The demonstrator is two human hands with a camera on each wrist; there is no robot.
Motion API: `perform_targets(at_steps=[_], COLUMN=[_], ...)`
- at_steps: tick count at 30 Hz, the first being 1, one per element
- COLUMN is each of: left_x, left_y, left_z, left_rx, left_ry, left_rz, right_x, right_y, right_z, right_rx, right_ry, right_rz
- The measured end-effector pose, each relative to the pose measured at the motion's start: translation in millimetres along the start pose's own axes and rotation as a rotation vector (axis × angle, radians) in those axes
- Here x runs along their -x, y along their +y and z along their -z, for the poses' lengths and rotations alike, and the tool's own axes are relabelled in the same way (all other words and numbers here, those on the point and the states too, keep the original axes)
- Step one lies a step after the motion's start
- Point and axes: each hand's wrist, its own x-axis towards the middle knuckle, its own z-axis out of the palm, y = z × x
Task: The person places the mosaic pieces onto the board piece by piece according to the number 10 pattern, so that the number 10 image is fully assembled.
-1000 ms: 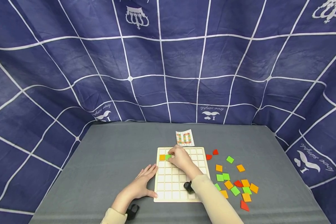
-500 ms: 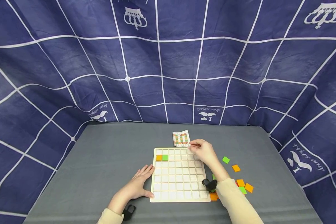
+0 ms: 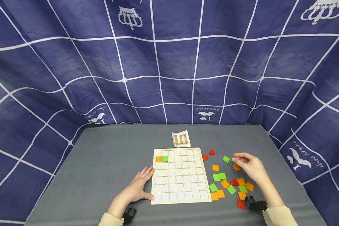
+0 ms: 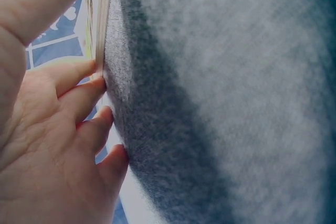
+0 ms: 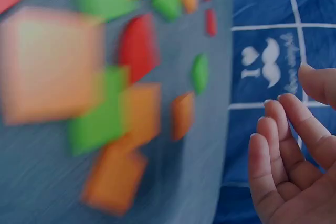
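Note:
A cream gridded board [image 3: 180, 180] lies on the grey table, with an orange square tile [image 3: 158, 159] and a green square tile [image 3: 165, 159] side by side in its second row, at the left. My left hand [image 3: 136, 187] rests along the board's left edge, thumb and fingertips at the rim; in the left wrist view its fingers [image 4: 84, 98] meet the board's side. Over the scattered tiles on the right, my right hand [image 3: 252, 166] hovers with bent, relaxed fingers and nothing between them. Just beneath its fingertips is a loose orange tile [image 3: 236, 167], with a green tile [image 3: 226, 159] to its left.
Several more loose tiles lie right of the board, among them red rounded pieces [image 3: 241, 203] and overlapping orange squares [image 3: 224, 184]. A printed pattern card [image 3: 181, 139] sits behind the board. A blue curtain [image 3: 169, 91] hangs behind the table.
My right hand has left the green tile in the board's second row and swung right, past the board, to the loose tiles. My left hand has stayed at the board's edge.

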Motion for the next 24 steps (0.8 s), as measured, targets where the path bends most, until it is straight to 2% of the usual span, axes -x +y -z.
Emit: perform_targets(at_steps=[3, 7, 13, 18, 24], left_x=[1.6, 0.5, -1.3, -1.2, -0.9], left_y=[0.4, 0.9, 2.1, 1.3, 1.2], left_z=[-0.1, -0.7, 0.4, -0.9, -1.4], left_rx=[0.007, 0.002, 0.001, 0.006, 0.013], left_ry=[-0.004, -0.002, 0.002, -0.009, -0.003], left_rz=[0.022, 0.030, 0.032, 0.034, 0.036], right_x=[11.7, 19.7, 9.7, 2.6, 1.4], right_y=[20.0, 30.3, 33.2, 33.3, 31.6], right_z=[5.4, 8.0, -3.3, -15.0, -19.4], right_rx=[0.030, 0.098, 0.212, 0.234, 0.258], right_ry=[-0.021, -0.024, -0.026, -0.026, -0.030], right_rz=[-0.018, -0.036, -0.044, -0.099, -0.112])
